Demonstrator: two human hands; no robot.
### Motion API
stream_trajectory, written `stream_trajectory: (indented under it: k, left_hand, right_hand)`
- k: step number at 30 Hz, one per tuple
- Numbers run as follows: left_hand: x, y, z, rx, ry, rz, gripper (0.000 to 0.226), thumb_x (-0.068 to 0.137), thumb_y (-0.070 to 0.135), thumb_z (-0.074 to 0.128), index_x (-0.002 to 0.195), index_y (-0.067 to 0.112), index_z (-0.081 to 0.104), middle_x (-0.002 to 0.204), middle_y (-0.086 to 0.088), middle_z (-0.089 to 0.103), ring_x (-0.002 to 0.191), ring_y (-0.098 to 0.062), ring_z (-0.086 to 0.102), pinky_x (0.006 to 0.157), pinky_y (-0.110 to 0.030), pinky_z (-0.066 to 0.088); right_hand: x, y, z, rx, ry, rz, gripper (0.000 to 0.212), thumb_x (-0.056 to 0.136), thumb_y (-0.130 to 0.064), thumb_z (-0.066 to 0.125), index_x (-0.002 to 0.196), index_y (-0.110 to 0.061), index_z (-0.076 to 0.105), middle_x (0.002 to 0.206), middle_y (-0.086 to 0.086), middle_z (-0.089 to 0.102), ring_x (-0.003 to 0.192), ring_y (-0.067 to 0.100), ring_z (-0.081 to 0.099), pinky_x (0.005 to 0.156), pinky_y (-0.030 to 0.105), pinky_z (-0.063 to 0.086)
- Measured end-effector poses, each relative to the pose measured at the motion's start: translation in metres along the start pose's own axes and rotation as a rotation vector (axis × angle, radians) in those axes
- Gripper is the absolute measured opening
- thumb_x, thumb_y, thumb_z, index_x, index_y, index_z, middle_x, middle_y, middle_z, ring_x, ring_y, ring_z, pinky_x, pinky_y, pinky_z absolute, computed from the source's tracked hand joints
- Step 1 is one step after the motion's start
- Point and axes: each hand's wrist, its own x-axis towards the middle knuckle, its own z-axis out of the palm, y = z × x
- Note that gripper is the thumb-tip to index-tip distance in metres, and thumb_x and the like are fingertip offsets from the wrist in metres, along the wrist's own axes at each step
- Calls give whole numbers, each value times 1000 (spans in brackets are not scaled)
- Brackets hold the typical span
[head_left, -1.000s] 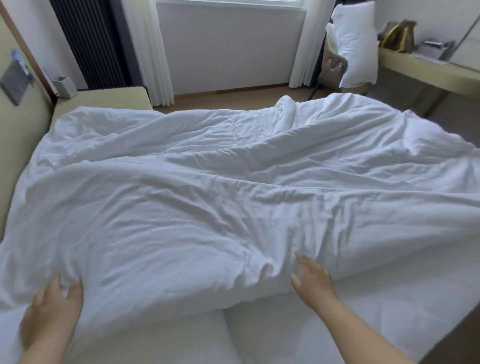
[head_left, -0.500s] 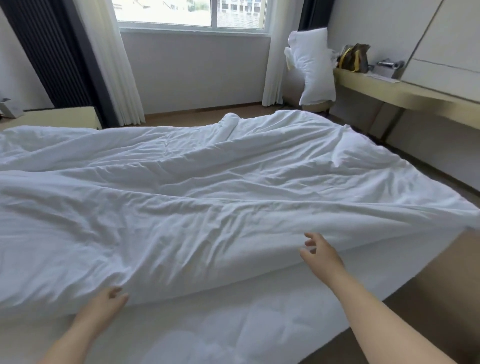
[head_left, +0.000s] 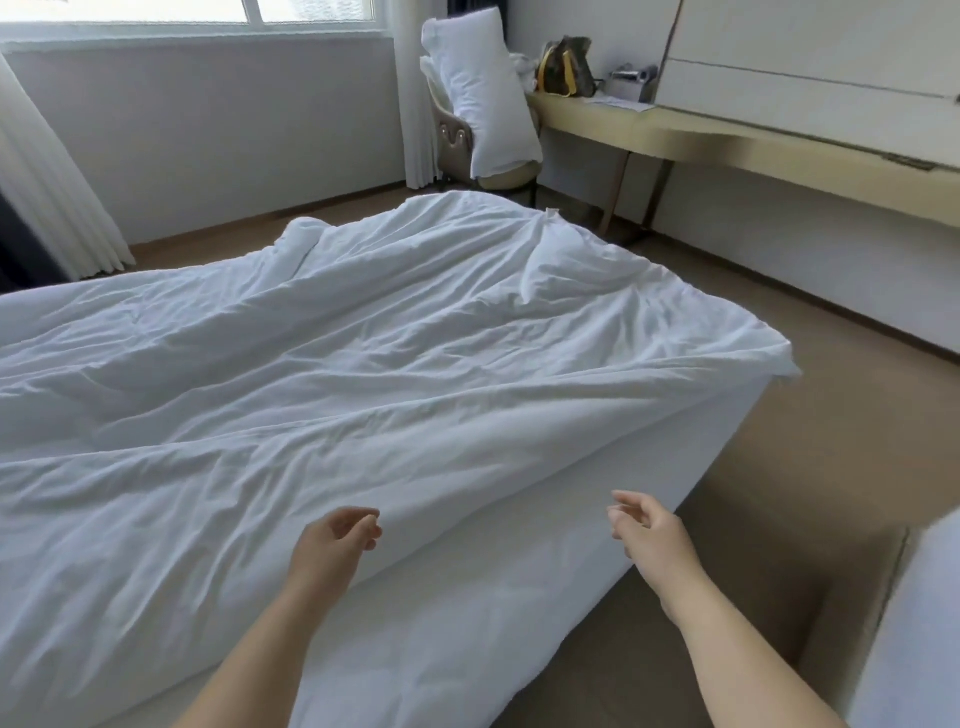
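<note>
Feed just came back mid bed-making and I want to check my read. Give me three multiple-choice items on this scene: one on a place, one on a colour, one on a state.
1. Where is the pillow?
A. upright on the chair beside the desk
B. on the windowsill
C. on the floor

2. What colour is the duvet?
A. grey
B. white
C. striped blue

3. What do the left hand and right hand hold?
A. a duvet corner each
B. the pillow between them
C. nothing

Answers:
1 A: the pillow stands on end on the chair seat.
2 B: the whole cover is plain white.
3 C: both hands' fingers are loosely curled with nothing in them, by the duvet's near edge.
</note>
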Motion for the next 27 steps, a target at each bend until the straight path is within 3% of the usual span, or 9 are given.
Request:
stream_trajectory:
  k: [3,7,11,16,19,21,24,27]
  left_hand:
    - [24,39,48,17,-80,60,14,92,4,48,95,9,60,73,3,61,69,-12,56,60,-16,39]
    - [63,86,126,121,-304,142,12,92,7,51,97,14,60,76,7,61,70,-7,57,62,-11,40]
    - [93,138,215,202,-455,216,13,92,9,51,91,20,57,75,9,60,69,-6,56,58,-6,39]
    - [115,180,322,338,-593,277,28,93,13,50,74,34,53,75,12,59,75,-12,57,63,-11,38]
    - [139,195,384,394,-555,255,16,92,13,50,84,23,60,79,5,63,85,-21,60,70,-20,43]
    - [155,206,426,388,-497,234,12,91,13,52,95,14,64,95,-9,67,92,-25,61,78,-28,44]
    - [170,223,485,506,-403,225,25,92,21,51,115,14,60,119,-6,61,103,-20,57,80,-25,40]
    - [185,239,541,630,-290,292,45,92,29,52,134,19,44,140,-1,44,127,-18,42,100,-28,34]
  right_hand:
    - [34,-3,-36,38,37,25,32,94,-12,48,126,-7,50,109,5,53,98,18,52,84,28,40]
    - [78,-16,-83,126,83,53,34,94,-11,46,128,-9,48,109,4,57,79,5,54,82,26,40]
    - [118,-21,-140,178,178,53,33,93,-9,48,127,-9,49,95,-2,59,78,4,54,86,25,40]
    - [173,1,-223,228,333,95,33,94,-9,47,127,-10,49,101,0,58,78,5,54,86,27,39]
    - [223,23,-268,221,338,118,34,93,-9,47,127,-11,48,100,-1,59,80,7,54,86,27,38]
    - [261,34,-299,220,328,114,35,92,-10,48,128,-11,48,91,-8,59,86,12,54,87,29,38]
    - [317,48,-348,168,259,101,35,92,-11,49,127,-12,48,87,-13,57,91,15,53,82,26,37]
    - [373,51,-387,62,160,81,38,90,-7,54,127,-8,48,101,0,57,93,15,50,74,21,38]
